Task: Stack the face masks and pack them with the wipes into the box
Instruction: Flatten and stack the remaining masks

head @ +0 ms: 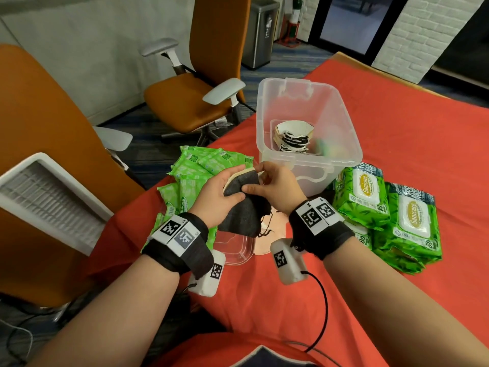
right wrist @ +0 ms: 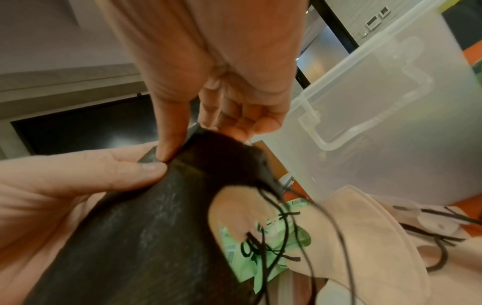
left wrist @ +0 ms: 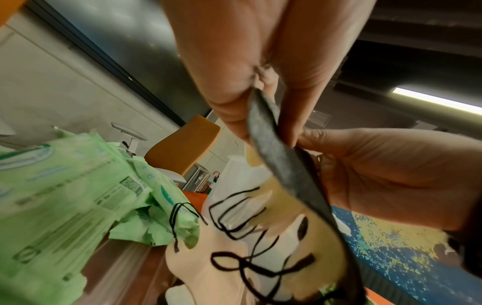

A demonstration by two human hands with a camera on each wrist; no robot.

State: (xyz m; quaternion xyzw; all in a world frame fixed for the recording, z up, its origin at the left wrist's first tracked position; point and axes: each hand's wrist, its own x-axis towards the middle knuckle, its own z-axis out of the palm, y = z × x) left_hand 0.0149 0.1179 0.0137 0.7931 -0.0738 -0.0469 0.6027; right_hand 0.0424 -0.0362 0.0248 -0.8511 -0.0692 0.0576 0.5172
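Both hands hold a small stack of face masks (head: 242, 205) above the red table, a dark grey mask on top and beige ones under it. My left hand (head: 222, 193) grips the stack from the left, thumb on the grey mask (left wrist: 271, 144). My right hand (head: 267, 181) pinches its upper edge (right wrist: 182, 156). Black ear loops (left wrist: 234, 222) dangle below. More pink-beige masks (head: 270, 235) lie on the table under the hands. The clear plastic box (head: 304, 120) stands just beyond, with a stack of masks (head: 293, 139) inside. Small green wipe packs (head: 193, 170) lie to the left, big wipe packs (head: 383, 205) to the right.
A clear lid (head: 232, 247) lies on the red cloth (head: 397, 115) under my left wrist. Two orange office chairs (head: 195, 94) and a white grille unit (head: 45, 197) stand left of the table. A cable (head: 324, 308) runs from my right wrist camera.
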